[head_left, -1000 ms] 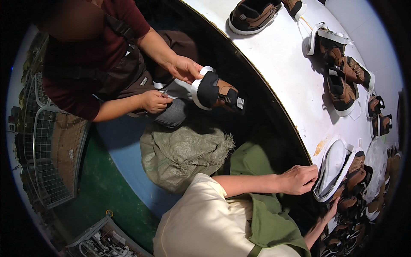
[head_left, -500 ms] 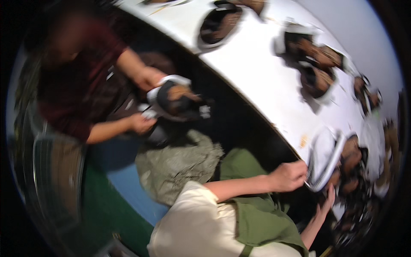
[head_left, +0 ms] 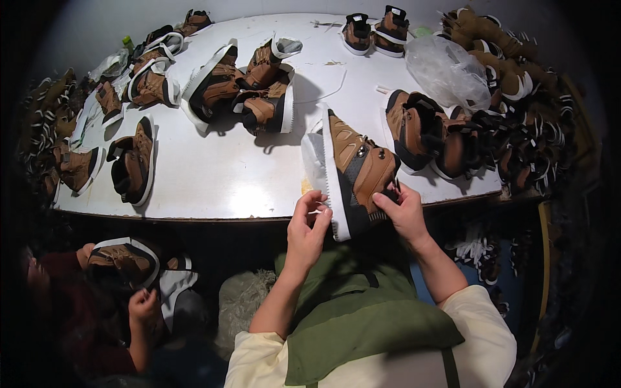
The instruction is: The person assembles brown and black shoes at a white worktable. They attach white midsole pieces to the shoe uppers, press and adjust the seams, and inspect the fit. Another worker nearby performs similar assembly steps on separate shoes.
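A brown and black high-top shoe (head_left: 361, 169) with a white sole is held over the table's front edge, toe pointing away and sole to the left. My right hand (head_left: 404, 212) grips it around the heel and collar, thumb on the brown upper. Beside the sole's heel end, my left hand (head_left: 309, 226) is closed in a pinch; a small pale bit shows at its fingertips, too small to name. Behind the sole, a clear plastic piece (head_left: 313, 154) lies on the white table (head_left: 213, 187).
Pairs of similar shoes (head_left: 259, 90) stand across the table. A clear plastic bag (head_left: 446, 71) and a dense heap of shoes (head_left: 537, 123) crowd the right. At lower left, a co-worker's hand (head_left: 143, 307) is beside another shoe (head_left: 124, 264). A greyish sack (head_left: 242, 304) sits below the table.
My view has swung to the right and now faces the table. The shoe has turned from sole-up to showing its side. My right hand has come from underneath onto the heel.
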The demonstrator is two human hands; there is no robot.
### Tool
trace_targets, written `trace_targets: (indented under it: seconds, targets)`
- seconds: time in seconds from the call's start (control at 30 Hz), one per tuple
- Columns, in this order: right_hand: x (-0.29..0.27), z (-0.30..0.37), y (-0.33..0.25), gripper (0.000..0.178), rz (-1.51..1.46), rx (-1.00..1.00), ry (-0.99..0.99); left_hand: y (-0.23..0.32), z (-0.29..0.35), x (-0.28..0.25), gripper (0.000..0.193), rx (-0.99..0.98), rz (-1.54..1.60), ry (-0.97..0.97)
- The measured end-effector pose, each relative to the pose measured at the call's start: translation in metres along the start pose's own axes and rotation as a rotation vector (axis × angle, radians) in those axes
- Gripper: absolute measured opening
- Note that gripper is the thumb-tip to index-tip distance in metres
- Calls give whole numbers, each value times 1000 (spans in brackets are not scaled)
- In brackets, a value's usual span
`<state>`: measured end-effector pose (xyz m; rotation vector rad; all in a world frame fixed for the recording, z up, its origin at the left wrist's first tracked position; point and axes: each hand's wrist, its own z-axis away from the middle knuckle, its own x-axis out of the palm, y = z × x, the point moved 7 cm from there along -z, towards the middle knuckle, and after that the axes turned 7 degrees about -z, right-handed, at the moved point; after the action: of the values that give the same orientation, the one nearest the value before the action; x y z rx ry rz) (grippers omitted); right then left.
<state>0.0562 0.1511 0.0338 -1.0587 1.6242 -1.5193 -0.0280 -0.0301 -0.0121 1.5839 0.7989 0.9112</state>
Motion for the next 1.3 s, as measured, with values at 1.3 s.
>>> trace_targets:
  seconds: [1.3]
  targets:
    - [-11, -38, 7, 22, -5, 64, 7, -3, -2, 40, 68, -157, 29, -82]
